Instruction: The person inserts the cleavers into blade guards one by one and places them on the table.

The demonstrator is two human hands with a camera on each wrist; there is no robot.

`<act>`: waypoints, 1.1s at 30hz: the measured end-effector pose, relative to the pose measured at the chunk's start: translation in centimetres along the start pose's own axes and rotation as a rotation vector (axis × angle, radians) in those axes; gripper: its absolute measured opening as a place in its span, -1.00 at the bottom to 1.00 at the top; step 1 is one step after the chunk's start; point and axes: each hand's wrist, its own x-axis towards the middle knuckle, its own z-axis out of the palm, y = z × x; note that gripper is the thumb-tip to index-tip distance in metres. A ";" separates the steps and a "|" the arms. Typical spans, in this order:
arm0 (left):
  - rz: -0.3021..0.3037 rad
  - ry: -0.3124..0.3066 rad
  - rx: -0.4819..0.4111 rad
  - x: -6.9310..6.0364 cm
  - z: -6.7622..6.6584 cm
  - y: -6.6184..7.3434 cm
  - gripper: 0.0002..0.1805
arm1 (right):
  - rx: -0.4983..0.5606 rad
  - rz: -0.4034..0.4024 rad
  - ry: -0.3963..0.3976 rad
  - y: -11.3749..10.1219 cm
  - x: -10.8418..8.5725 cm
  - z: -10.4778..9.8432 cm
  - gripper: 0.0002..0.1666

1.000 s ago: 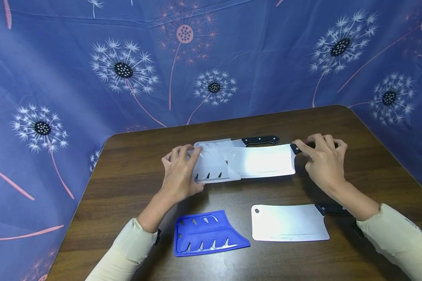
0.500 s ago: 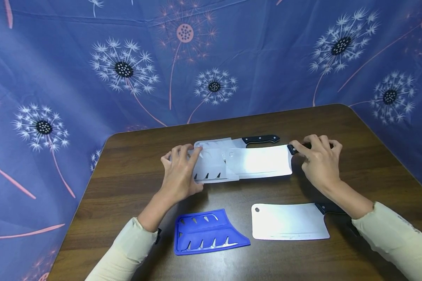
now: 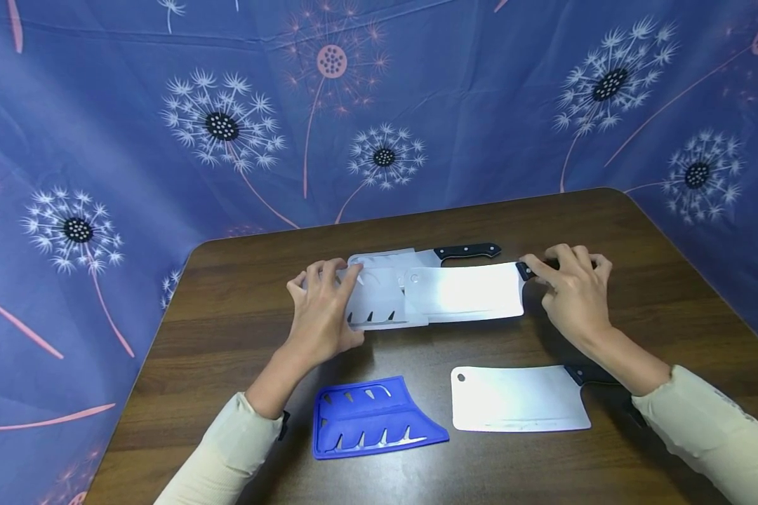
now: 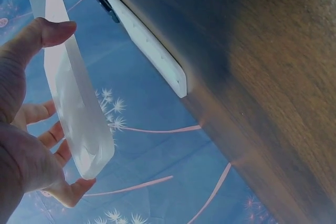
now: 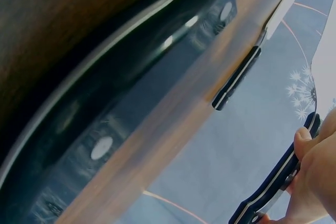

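My left hand (image 3: 322, 301) grips a white, see-through blade guard (image 3: 379, 301) across its width, thumb on the near edge and fingers on the far edge. In my right hand (image 3: 577, 291) is the black handle (image 5: 283, 169) of a cleaver. Its wide steel blade (image 3: 467, 291) points left, and the holed end overlaps the guard's open right end. How deep the blade sits inside is hard to tell. The left wrist view shows the guard (image 4: 79, 98) raised off the table, between thumb and fingers.
Behind the guard lies a smaller knife with a black handle (image 3: 467, 251), its blade in another white guard (image 3: 379, 258). Nearer me on the wooden table (image 3: 227, 337) lie a blue blade guard (image 3: 366, 417) and a second cleaver (image 3: 518, 398), its handle partly under my right forearm.
My right hand and the cleaver have shifted slightly left, the blade end a little further over the guard. The left hand has barely moved.
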 end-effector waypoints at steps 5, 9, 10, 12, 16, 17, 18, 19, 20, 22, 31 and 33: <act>0.001 0.021 -0.022 0.0 0.1 0.1 0.08 | 0.004 0.010 -0.003 -0.4 0.0 0.3 -0.23; -0.006 0.032 -0.049 0.2 0.2 0.4 0.10 | 0.021 0.015 -0.006 -1.0 0.0 0.7 -0.29; -0.007 0.032 -0.052 0.3 0.3 0.5 0.10 | 0.022 0.015 -0.008 -1.1 0.0 0.7 -0.30; -0.014 0.026 -0.041 0.4 0.3 0.5 0.10 | 0.027 0.017 0.000 -1.1 0.0 0.8 -0.29; -0.020 0.009 -0.022 0.6 0.2 0.6 0.10 | 0.025 0.009 0.001 -1.0 0.1 0.8 -0.26; -0.022 0.003 -0.017 0.6 0.1 0.6 0.10 | 0.026 0.005 0.002 -1.0 0.2 0.8 -0.26; -0.022 0.000 -0.015 0.7 0.1 0.6 0.10 | 0.024 0.000 0.003 -1.0 0.2 0.8 -0.25; -0.024 -0.006 -0.013 0.7 0.0 0.7 0.11 | 0.021 -0.005 0.002 -0.9 0.2 0.8 -0.26; -0.025 -0.009 -0.009 0.7 0.0 0.7 0.11 | 0.018 -0.011 0.002 -0.9 0.3 0.8 -0.26; -0.023 -0.016 -0.005 0.7 -0.2 0.7 0.11 | 0.014 -0.024 0.004 -0.9 0.4 0.8 -0.24; -0.008 -0.015 0.020 0.8 -0.3 0.5 0.10 | -0.002 -0.092 -0.006 -0.6 0.8 0.5 -0.19; -0.007 -0.018 0.036 0.8 -0.2 0.5 0.10 | -0.009 -0.114 -0.008 -0.5 0.8 0.4 -0.19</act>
